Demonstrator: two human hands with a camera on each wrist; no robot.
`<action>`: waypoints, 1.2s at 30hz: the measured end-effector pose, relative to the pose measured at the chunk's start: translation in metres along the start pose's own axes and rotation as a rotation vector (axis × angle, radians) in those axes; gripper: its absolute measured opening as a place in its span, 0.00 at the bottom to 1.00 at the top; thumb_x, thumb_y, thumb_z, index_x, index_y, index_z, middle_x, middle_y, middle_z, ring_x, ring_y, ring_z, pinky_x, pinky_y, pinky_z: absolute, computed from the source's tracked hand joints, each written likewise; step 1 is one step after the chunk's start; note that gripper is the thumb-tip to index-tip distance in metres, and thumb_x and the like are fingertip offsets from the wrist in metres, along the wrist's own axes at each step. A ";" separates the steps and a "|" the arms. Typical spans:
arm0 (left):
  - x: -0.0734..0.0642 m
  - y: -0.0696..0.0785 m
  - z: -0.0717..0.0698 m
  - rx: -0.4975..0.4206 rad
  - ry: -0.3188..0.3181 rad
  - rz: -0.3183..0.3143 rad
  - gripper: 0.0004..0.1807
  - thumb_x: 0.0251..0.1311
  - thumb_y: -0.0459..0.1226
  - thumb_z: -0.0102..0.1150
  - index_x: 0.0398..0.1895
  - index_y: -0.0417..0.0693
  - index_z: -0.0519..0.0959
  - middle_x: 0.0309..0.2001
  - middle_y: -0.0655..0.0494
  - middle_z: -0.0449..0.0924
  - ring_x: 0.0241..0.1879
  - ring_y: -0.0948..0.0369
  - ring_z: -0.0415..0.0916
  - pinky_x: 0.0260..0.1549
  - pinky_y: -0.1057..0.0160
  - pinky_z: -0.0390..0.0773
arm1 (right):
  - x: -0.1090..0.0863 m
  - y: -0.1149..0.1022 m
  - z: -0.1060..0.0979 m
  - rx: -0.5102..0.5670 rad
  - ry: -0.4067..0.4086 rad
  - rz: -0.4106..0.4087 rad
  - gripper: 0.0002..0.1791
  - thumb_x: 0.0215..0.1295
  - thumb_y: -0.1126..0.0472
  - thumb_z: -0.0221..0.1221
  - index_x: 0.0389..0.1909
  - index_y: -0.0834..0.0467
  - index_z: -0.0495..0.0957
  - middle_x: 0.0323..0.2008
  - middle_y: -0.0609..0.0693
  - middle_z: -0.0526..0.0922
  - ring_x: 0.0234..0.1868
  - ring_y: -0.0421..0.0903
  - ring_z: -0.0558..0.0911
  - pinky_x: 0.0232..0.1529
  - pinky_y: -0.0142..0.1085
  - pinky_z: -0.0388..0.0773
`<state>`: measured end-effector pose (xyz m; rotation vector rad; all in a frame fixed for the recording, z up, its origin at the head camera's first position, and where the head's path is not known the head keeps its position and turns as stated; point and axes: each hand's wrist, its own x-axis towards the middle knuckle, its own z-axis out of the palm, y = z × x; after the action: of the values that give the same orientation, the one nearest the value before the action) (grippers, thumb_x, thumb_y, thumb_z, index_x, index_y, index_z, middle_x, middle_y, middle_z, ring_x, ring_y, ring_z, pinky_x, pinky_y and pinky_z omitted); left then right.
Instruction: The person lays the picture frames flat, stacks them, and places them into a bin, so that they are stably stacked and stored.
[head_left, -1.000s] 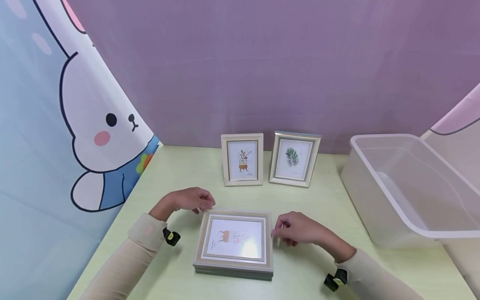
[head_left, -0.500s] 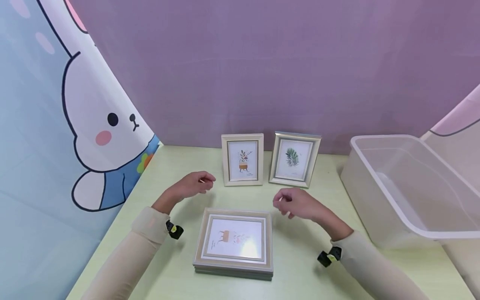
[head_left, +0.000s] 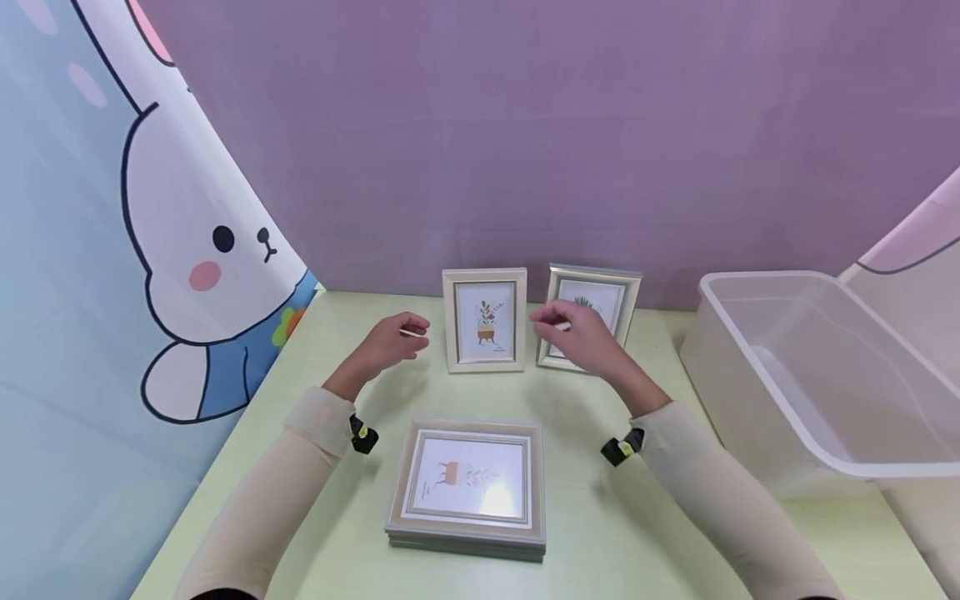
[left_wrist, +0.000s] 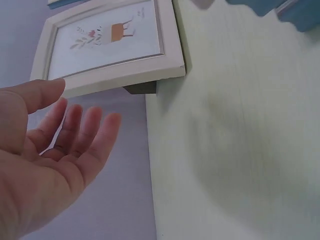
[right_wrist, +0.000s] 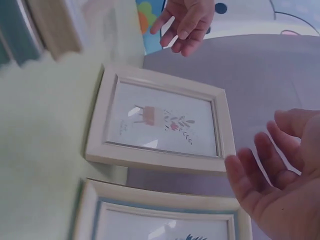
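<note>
A cream picture frame with a potted-plant print stands upright at the back of the table. My left hand is just off its left side, fingers loosely bent and holding nothing. On the other side hovers my right hand, also holding nothing, thumb and fingers apart. It partly hides a second standing frame, which has a green leaf print and a silvery edge. In the left wrist view the thumb overlaps the cream frame's border; a dark support shows behind that frame. Nearer me, a stack of frames lies flat, face up.
A translucent plastic bin stands at the right of the pale green table. Behind the standing frames hangs a purple cloth backdrop. A blue cloth with a rabbit print is at the left.
Both hands have left the sides of the flat stack and moved away from me, up to the standing frames. The stack and standing frames stay in place.
</note>
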<state>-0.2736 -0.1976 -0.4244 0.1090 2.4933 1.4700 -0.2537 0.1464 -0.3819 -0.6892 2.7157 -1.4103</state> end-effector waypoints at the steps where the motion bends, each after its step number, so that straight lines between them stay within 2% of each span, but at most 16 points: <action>1: 0.002 0.000 0.000 -0.003 0.001 0.001 0.21 0.71 0.32 0.57 0.64 0.36 0.71 0.64 0.37 0.73 0.63 0.44 0.75 0.54 0.54 0.84 | 0.006 -0.002 0.000 -0.014 0.015 -0.018 0.12 0.73 0.59 0.60 0.51 0.59 0.82 0.48 0.54 0.86 0.50 0.49 0.83 0.47 0.40 0.85; 6: 0.017 0.001 0.003 -0.038 0.007 -0.006 0.23 0.69 0.32 0.59 0.65 0.37 0.70 0.66 0.35 0.71 0.63 0.45 0.75 0.55 0.53 0.84 | 0.032 -0.014 0.001 -0.064 0.074 -0.058 0.15 0.72 0.60 0.60 0.56 0.61 0.81 0.52 0.56 0.84 0.52 0.53 0.82 0.53 0.47 0.83; 8: 0.023 -0.002 0.004 -0.062 0.002 -0.017 0.25 0.69 0.32 0.60 0.66 0.37 0.69 0.67 0.34 0.69 0.63 0.45 0.74 0.56 0.52 0.83 | 0.041 -0.017 0.003 -0.094 0.089 -0.057 0.17 0.73 0.59 0.60 0.58 0.60 0.80 0.54 0.57 0.83 0.50 0.53 0.82 0.51 0.46 0.83; 12: 0.033 -0.010 0.005 -0.098 -0.032 -0.031 0.29 0.68 0.31 0.61 0.69 0.35 0.65 0.68 0.33 0.67 0.61 0.44 0.75 0.57 0.49 0.83 | 0.056 -0.019 0.005 -0.153 0.099 -0.057 0.18 0.73 0.58 0.59 0.60 0.58 0.80 0.51 0.58 0.80 0.38 0.53 0.78 0.40 0.44 0.78; 14: 0.038 -0.013 0.006 -0.094 -0.047 -0.023 0.30 0.68 0.31 0.61 0.70 0.34 0.65 0.68 0.32 0.67 0.59 0.45 0.77 0.55 0.49 0.83 | 0.065 -0.020 0.005 -0.182 0.109 -0.071 0.18 0.73 0.58 0.59 0.60 0.58 0.80 0.52 0.57 0.80 0.37 0.53 0.76 0.41 0.45 0.75; 17: 0.044 -0.015 0.009 -0.102 -0.062 -0.013 0.29 0.67 0.31 0.61 0.69 0.34 0.66 0.67 0.33 0.68 0.56 0.47 0.78 0.54 0.49 0.84 | 0.080 -0.019 0.005 -0.240 0.139 -0.094 0.18 0.73 0.59 0.59 0.59 0.59 0.80 0.58 0.57 0.81 0.49 0.54 0.79 0.58 0.48 0.75; 19: 0.048 -0.016 0.012 -0.106 -0.073 -0.013 0.28 0.67 0.31 0.62 0.68 0.36 0.67 0.66 0.35 0.69 0.56 0.47 0.79 0.53 0.49 0.85 | 0.088 -0.017 0.006 -0.267 0.148 -0.097 0.19 0.73 0.59 0.58 0.61 0.59 0.79 0.62 0.57 0.80 0.62 0.56 0.76 0.70 0.50 0.68; 21: 0.050 -0.017 0.014 -0.112 -0.085 -0.025 0.28 0.66 0.31 0.63 0.67 0.37 0.68 0.65 0.37 0.70 0.56 0.47 0.78 0.54 0.49 0.84 | 0.094 -0.016 0.010 -0.278 0.135 -0.083 0.20 0.73 0.58 0.58 0.63 0.58 0.77 0.66 0.57 0.77 0.71 0.57 0.70 0.75 0.52 0.62; 25: 0.049 -0.017 0.019 -0.090 -0.107 -0.031 0.29 0.66 0.32 0.63 0.68 0.36 0.67 0.64 0.37 0.71 0.58 0.46 0.78 0.56 0.48 0.83 | 0.101 -0.013 0.021 -0.308 0.089 -0.054 0.24 0.74 0.55 0.57 0.68 0.57 0.73 0.70 0.57 0.72 0.74 0.58 0.65 0.77 0.53 0.60; 31: 0.050 -0.017 0.020 -0.113 -0.142 -0.033 0.30 0.66 0.30 0.63 0.69 0.34 0.64 0.65 0.35 0.70 0.57 0.46 0.77 0.58 0.46 0.82 | 0.105 -0.017 0.032 -0.423 0.040 -0.053 0.24 0.75 0.53 0.56 0.68 0.54 0.73 0.71 0.56 0.72 0.76 0.59 0.63 0.78 0.56 0.54; 36: 0.052 -0.020 0.022 -0.123 -0.159 -0.055 0.29 0.66 0.29 0.63 0.68 0.36 0.65 0.62 0.36 0.71 0.53 0.49 0.79 0.54 0.49 0.84 | 0.107 -0.018 0.034 -0.468 0.007 -0.049 0.23 0.77 0.55 0.54 0.69 0.55 0.73 0.70 0.57 0.74 0.75 0.60 0.66 0.77 0.56 0.58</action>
<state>-0.3177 -0.1793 -0.4613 0.1285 2.2578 1.5242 -0.3369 0.0701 -0.3677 -0.7647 3.0792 -0.7772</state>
